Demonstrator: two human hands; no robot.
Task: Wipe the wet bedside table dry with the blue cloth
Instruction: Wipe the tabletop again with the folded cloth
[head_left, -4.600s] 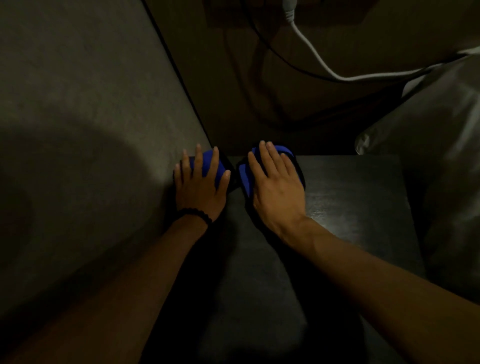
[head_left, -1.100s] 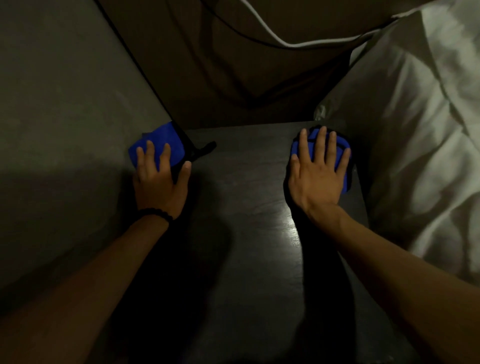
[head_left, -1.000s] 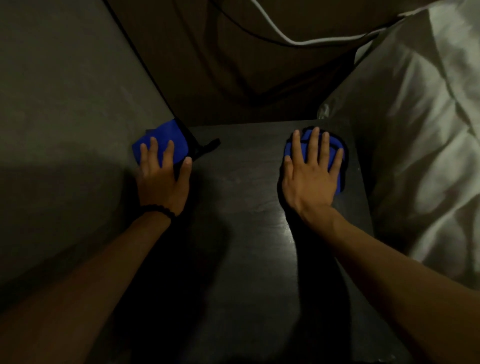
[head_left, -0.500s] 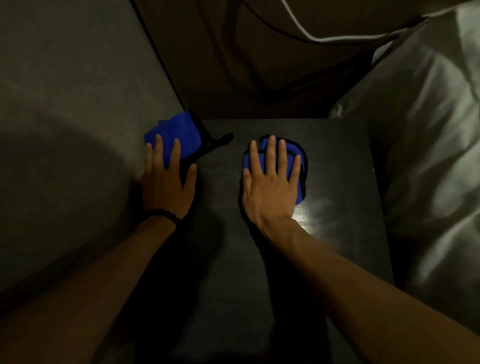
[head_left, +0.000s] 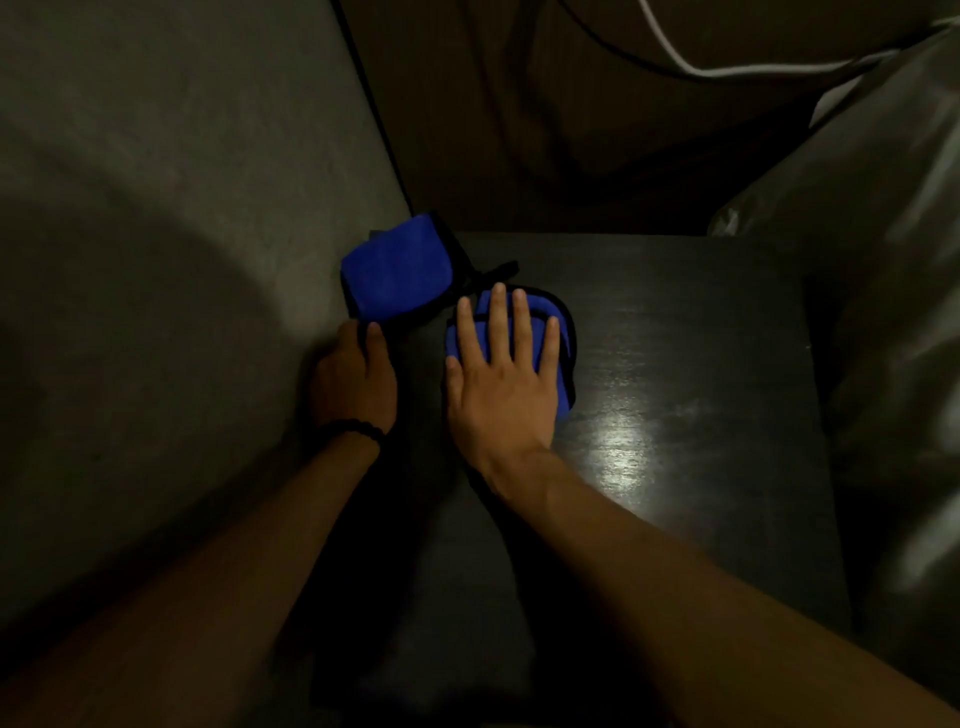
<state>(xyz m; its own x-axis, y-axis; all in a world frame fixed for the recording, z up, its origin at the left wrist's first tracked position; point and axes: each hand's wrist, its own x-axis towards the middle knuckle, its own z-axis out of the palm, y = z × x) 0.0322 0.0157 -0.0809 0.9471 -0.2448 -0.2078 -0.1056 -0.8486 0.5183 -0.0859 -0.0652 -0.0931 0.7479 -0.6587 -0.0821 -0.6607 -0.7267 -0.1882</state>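
Observation:
The dark bedside table (head_left: 701, 322) shows a shiny patch near its middle right. My right hand (head_left: 498, 379) lies flat, fingers spread, pressing a folded blue cloth (head_left: 563, 358) with black trim onto the tabletop left of centre. A second blue cloth (head_left: 395, 275) sits bunched at the table's back left corner, leaning against the wall. My left hand (head_left: 356, 374), with a black band on the wrist, rests just in front of that cloth, fingers curled at its near edge. The two hands are nearly side by side.
A grey wall (head_left: 182, 260) runs along the table's left side. Pale bedding and a pillow (head_left: 893, 312) press against the right edge. A white cable (head_left: 727, 70) and a dark cable hang over the brown panel behind the table.
My right hand has slid its cloth leftward from the table's right edge to beside my left hand. My left hand has drawn back off its cloth and curled its fingers.

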